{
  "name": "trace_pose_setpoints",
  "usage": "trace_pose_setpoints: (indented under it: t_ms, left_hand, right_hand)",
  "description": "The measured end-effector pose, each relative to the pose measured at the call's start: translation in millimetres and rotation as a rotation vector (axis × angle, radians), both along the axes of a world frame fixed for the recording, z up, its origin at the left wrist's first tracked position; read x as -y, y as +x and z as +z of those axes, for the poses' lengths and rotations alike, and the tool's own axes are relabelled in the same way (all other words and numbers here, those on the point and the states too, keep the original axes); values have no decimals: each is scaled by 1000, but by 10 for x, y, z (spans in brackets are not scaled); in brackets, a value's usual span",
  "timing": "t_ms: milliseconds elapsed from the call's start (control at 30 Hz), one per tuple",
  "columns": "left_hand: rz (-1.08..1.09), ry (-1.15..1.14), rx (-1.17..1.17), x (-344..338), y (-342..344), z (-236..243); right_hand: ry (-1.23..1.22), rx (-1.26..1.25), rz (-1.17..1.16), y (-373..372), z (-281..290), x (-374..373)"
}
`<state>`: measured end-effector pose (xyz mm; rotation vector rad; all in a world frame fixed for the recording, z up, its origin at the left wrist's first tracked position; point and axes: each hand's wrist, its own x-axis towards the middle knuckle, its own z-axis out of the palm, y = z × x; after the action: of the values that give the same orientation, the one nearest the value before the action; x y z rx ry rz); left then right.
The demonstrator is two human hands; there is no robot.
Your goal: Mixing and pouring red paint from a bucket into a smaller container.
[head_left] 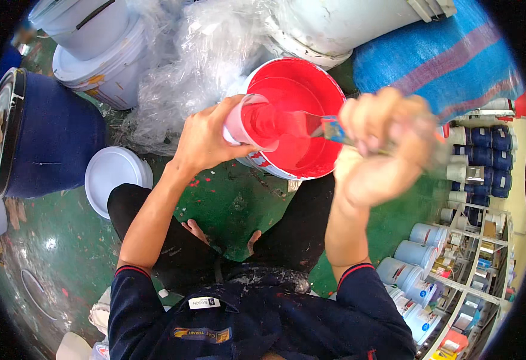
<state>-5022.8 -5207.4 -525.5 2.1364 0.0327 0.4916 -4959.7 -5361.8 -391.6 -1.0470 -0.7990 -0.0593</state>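
Note:
My left hand (206,135) is closed round a translucent plastic cup (234,124), tilted with its mouth toward the right. Thick red paint (263,120) coats the cup's inside. In my right hand (389,141), blurred by motion, is a putty knife (333,129) with a paint-smeared handle. Its flat blade, covered in red, reaches to the cup's mouth. Both are held over a white bucket (339,90) of red paint, whose inner wall is red all round. The cup and the blade hide part of the paint surface.
A blue drum (59,135) and a white lid (116,180) are at the left. White tubs (104,66), crumpled clear plastic wrap (209,54) and a blue woven sack (419,54) lie beyond. Shelves (455,300) with pails stand at the right. The green floor (233,207) has paint spots.

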Motion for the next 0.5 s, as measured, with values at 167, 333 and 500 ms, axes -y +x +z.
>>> trace_pose_setpoints:
  t_ms: [167,333,500]
  left_hand:
    - [3,4,-40,0,-11,0]
    - [-18,-20,5,-18,-7,14]
    - [3,6,-41,-41,-19,10]
  right_hand:
    - [34,-133,-146,335,-881,-188]
    - [-288,-308,-326,713,-1307,-141]
    - [-99,-244,-290,861,-478,226]
